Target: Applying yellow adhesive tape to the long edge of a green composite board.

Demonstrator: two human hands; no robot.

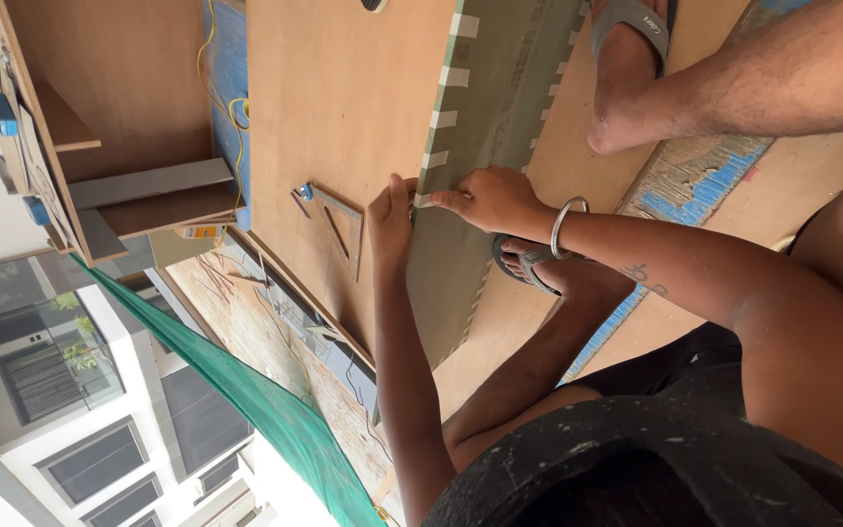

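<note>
A grey-green laminate sheet (500,88) lies on a large plywood board (343,88), with short strips of pale masking tape (441,119) along both of its long edges. My left hand (391,213) presses flat on the board at the sheet's edge. My right hand (488,199), with a metal bangle on its wrist, pinches a piece of tape at that same edge. I crouch on the boards, with both feet in grey sandals (626,24) beside the sheet.
A metal set square (345,226) and a small blue-tipped object (304,192) lie on the plywood just beyond my left hand. Wooden cabinet carcasses (119,107) stand further off with a yellow cable (221,98) nearby. Green netting (275,410) hangs at the open side.
</note>
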